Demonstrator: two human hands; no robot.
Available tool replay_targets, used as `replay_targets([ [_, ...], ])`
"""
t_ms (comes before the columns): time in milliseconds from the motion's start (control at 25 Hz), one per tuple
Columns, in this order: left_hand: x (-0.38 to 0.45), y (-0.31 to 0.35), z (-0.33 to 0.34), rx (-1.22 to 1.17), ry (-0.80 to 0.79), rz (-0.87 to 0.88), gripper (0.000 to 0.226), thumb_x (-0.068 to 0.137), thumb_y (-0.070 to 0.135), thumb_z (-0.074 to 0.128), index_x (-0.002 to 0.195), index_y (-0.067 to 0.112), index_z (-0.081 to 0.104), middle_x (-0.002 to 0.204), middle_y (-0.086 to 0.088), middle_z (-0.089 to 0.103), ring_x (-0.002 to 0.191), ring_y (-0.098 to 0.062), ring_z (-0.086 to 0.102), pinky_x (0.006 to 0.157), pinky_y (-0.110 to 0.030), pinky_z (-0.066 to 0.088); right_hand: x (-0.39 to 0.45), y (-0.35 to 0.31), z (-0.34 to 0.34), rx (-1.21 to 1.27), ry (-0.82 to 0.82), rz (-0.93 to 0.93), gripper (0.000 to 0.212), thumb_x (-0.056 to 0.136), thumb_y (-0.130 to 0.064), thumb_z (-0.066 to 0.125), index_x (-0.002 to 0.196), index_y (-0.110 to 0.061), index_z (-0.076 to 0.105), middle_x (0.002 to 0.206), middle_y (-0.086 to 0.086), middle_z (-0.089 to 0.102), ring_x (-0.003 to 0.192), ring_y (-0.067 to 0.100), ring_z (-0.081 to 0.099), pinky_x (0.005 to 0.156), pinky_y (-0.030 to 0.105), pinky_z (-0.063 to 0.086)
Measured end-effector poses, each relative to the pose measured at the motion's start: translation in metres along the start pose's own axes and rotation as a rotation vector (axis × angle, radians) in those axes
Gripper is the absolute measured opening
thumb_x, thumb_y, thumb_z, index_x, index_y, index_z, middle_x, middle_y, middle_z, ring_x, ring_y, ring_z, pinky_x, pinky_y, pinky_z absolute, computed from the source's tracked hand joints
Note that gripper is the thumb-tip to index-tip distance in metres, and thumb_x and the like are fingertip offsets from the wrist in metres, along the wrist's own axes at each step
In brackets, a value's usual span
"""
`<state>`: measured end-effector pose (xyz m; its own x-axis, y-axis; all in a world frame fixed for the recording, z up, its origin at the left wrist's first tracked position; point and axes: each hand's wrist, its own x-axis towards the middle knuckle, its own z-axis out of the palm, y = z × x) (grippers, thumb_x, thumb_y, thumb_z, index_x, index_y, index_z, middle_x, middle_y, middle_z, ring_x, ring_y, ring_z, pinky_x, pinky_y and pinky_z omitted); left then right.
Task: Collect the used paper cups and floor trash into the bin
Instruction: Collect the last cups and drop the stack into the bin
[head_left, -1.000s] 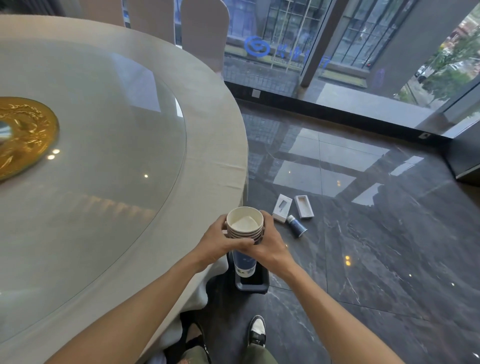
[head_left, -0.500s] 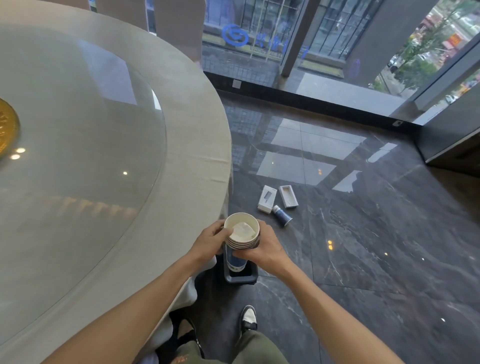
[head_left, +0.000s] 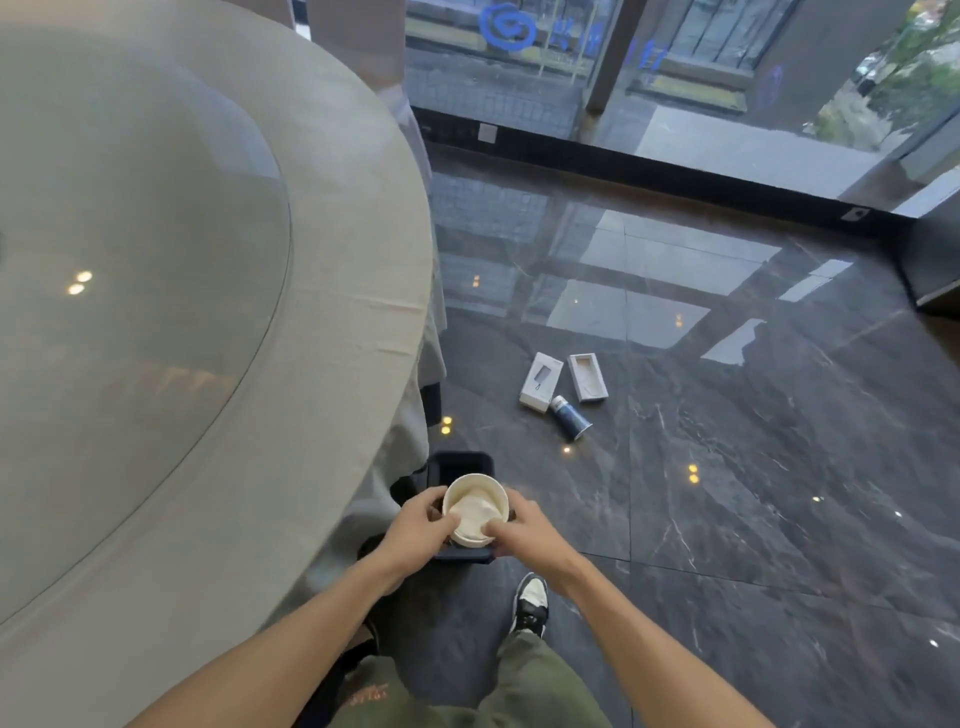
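Left hand (head_left: 418, 530) and right hand (head_left: 522, 527) both closed around a nested stack of white paper cups (head_left: 475, 512), fingers wrapped on opposite sides, right thumb hooked over the near rim. A crumpled white tissue sits inside the top cup.

Change over the last second: the stack has come down. Earlier it was held up at about table-edge height, its blue-printed lower wall visible well above the bin. Now only the open mouth shows, and the cups sit directly over the small dark rectangular plastic bin (head_left: 460, 462) on the floor, covering most of its opening. Cannot tell whether the base of the stack is already inside the bin or just above it; hands hide the lower part.

Reading: cup deposit is nearly complete; release is the remaining move for this load.

Outward: bin stands against the hanging edge of the beige tablecloth on the round glass-topped table (head_left: 332, 322). Person's black-and-white shoe (head_left: 531, 603) just beside the bin.

Farther out on the dark polished stone floor (head_left: 753, 493), untouched: white flat carton (head_left: 541, 382), open white box tray (head_left: 587, 378), and a dark blue cylindrical container (head_left: 570, 418) lying on its side, all clustered together. Floor trash not yet collected.
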<state>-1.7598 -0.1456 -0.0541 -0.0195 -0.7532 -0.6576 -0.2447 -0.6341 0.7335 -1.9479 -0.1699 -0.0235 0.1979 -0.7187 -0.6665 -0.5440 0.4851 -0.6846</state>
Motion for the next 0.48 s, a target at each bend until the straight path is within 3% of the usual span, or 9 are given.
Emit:
replay_targets([
  [160, 0.011, -0.019, 0.045, -0.117, 0.171, -0.187, 0.028, 0.094, 0.018, 0.075, 0.121, 0.018, 0.068, 0.105, -0.004, 0.076, 0.104, -0.026, 0.074, 0.087, -0.041, 0.064, 0.034, 0.040, -0.021, -0.030, -0.087, 0.003, 0.040, 0.093, 0.003, 0.059, 0.130, -0.009, 0.068, 0.112, 0.013, 0.074, 0.100, 0.022, 0.068, 0.097, 0.052, 0.055],
  [280, 0.028, -0.036, 0.071, -0.209, 0.275, -0.284, 0.031, 0.094, 0.017, 0.077, 0.124, 0.015, 0.069, 0.108, -0.006, 0.075, 0.103, -0.023, 0.073, 0.081, -0.036, 0.064, 0.067, 0.069, -0.024, -0.048, -0.114, 0.060, 0.042, 0.091, 0.004, 0.063, 0.132, -0.007, 0.065, 0.114, 0.009, 0.072, 0.103, 0.026, 0.068, 0.099, 0.054, 0.055],
  [480, 0.090, -0.078, 0.093, -0.297, 0.326, -0.403, 0.028, 0.098, 0.020, 0.071, 0.125, 0.013, 0.069, 0.112, -0.010, 0.076, 0.107, -0.032, 0.073, 0.093, -0.049, 0.062, 0.140, 0.114, -0.002, -0.048, -0.087, 0.150, 0.045, 0.087, 0.002, 0.059, 0.128, -0.015, 0.068, 0.113, 0.004, 0.073, 0.106, 0.026, 0.071, 0.092, 0.048, 0.060],
])
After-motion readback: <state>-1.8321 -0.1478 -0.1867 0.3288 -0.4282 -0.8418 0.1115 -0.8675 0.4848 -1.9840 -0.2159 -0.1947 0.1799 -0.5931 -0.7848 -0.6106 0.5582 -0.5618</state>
